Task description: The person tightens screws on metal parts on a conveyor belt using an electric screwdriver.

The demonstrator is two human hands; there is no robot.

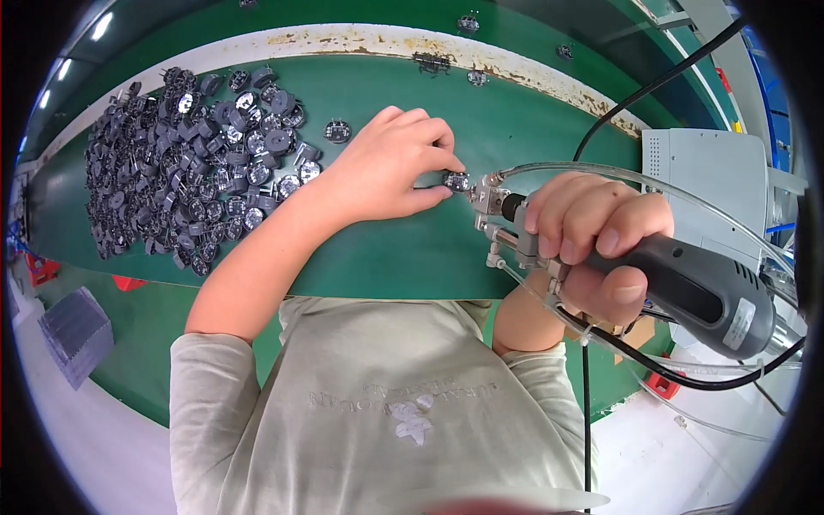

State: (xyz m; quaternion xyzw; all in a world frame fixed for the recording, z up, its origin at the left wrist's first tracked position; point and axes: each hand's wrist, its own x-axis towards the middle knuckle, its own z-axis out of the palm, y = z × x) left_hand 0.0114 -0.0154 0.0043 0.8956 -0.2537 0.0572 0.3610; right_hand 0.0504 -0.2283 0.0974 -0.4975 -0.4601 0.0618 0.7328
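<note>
My left hand (390, 163) rests on the green conveyor belt (412, 249) and pinches a small round dark part (456, 181) between thumb and fingertips. My right hand (596, 240) grips a grey and black powered screwdriver (687, 287) held sideways, its metal tip (482, 199) right beside the pinched part. Clear tubes and a black cable run from the tool. A large heap of the same small round parts (184, 163) lies on the belt to the left of my left hand.
One loose part (336, 130) lies just above my left hand. A few more parts (432, 62) sit on the worn white rail at the belt's far edge. A grey machine box (717, 184) stands to the right. A grey stack (73, 330) sits at the lower left.
</note>
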